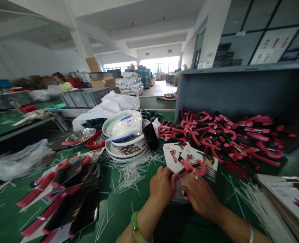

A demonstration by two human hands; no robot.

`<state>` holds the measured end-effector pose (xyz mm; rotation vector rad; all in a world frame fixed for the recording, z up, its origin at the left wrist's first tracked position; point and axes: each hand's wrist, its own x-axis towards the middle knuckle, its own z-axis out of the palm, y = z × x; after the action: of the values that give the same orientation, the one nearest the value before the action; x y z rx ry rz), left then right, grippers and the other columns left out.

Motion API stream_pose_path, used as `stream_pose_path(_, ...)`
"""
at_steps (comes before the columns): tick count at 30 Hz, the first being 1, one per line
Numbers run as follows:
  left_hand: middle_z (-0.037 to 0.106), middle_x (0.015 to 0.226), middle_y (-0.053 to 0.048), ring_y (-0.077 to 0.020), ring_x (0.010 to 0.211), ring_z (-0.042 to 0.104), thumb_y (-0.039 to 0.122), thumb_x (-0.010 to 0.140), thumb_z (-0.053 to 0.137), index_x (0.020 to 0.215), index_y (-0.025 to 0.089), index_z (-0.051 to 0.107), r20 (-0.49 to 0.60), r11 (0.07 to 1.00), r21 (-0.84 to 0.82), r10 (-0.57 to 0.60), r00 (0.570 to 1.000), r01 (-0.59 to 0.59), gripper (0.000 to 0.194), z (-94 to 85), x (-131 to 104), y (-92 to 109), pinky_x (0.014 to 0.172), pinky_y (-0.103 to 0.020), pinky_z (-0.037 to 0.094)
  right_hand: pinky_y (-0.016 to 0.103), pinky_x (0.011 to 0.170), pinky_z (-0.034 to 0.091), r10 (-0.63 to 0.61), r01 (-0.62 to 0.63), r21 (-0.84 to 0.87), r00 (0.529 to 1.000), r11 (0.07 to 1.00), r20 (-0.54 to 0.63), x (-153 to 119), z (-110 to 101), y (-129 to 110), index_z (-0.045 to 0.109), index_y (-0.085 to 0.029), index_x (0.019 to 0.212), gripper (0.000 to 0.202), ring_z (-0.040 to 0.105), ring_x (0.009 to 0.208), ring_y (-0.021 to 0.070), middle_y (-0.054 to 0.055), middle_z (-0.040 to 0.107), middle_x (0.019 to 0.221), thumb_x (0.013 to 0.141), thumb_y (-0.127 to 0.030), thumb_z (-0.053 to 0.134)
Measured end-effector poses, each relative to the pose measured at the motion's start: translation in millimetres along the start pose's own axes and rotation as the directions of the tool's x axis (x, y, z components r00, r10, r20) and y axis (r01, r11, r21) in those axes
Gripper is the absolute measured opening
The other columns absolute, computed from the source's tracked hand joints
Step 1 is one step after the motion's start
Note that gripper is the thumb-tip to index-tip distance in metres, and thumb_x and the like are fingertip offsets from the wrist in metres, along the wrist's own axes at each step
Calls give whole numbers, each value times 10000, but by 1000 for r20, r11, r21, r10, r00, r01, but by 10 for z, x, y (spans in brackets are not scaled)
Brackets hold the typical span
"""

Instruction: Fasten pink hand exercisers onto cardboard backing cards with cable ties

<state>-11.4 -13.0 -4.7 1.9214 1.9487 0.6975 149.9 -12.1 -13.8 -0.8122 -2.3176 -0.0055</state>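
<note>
At the front of the table, my left hand [163,185] and my right hand [198,194] close around a pink-and-black plier-like tool [200,167] lying on a printed card [212,170]. The fingertips of my left hand are pinched together at the tool's left side, where a thin white tie shows faintly; what they grip is mostly hidden. My right hand wears a ring and curls over the tool's handles, covering much of them. Another printed card [171,156] lies just behind. Loose white ties [130,172] are scattered to the left, with a bundle of ties [260,206] to the right.
A grey crate [240,86] tipped on its side spills many pink-and-black tools [215,133]. Carded tools [60,192] pile up at left. Bowls with metal parts [126,150], a dark phone [150,136] and a card stack [288,199] surround the hands. A person [63,82] is far left.
</note>
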Motion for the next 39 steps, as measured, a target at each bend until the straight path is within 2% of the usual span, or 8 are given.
stream_pose_path(13,578,966,-24,-136,759,623,382,811,579,924,216,634,85,970,-240,65,994,-43,208,39,108,-12,677,-242,453,328,728,442,53,-48,89,997,995,-50,-7,-11,58,489,-206,782,182,536,745,191,47,597,739,872,-137,347)
stream_pose_path(22,592,1005,-55,-188,859,606,373,902,446,974,221,585,-80,988,44,154,985,-151,219,162,-18,19,640,-265,454,322,663,438,31,-31,95,999,995,-7,37,-37,-31,522,-195,727,198,526,704,193,67,607,717,815,-121,360)
stream_pose_path(27,595,996,-65,-199,918,589,357,919,411,966,211,578,-93,985,89,157,983,-149,227,160,-10,14,698,-269,465,309,736,450,109,-111,90,994,990,33,12,-405,267,569,-201,806,200,570,768,176,48,635,763,897,-212,391)
stream_pose_path(28,595,1002,-64,-197,924,590,359,921,408,973,215,578,-93,985,87,154,984,-146,229,153,-8,8,698,-265,465,321,758,448,234,-234,-12,972,972,-19,-32,-520,426,584,-196,834,211,585,800,187,65,650,805,907,-230,389)
stream_pose_path(30,597,1004,-59,-192,922,596,370,921,411,981,226,580,-93,987,81,144,985,-137,230,144,-4,-6,685,-254,461,357,758,444,559,-550,-346,825,760,-84,-147,-741,808,611,-157,867,239,609,814,233,116,662,821,901,-226,385)
stream_pose_path(32,598,990,-57,-190,903,603,377,918,422,978,227,580,-103,991,84,118,988,-109,227,149,0,-19,647,-244,451,374,771,436,796,-575,-637,597,512,101,-274,-892,1178,633,-109,944,253,629,897,281,187,672,940,859,-140,397)
stream_pose_path(33,598,979,-57,-189,886,606,378,916,427,971,225,580,-113,992,90,102,988,-92,224,155,1,-25,623,-239,442,364,755,438,823,-557,-665,546,497,157,-330,-927,1326,646,-89,943,243,635,908,296,203,676,940,809,-91,444)
stream_pose_path(39,602,906,-58,-194,832,606,411,914,423,909,212,597,-140,987,134,111,984,-92,265,168,-16,-69,593,-238,415,331,732,433,815,-486,-677,483,553,319,-391,-801,1559,630,-86,1050,374,651,937,280,201,677,1000,769,25,410)
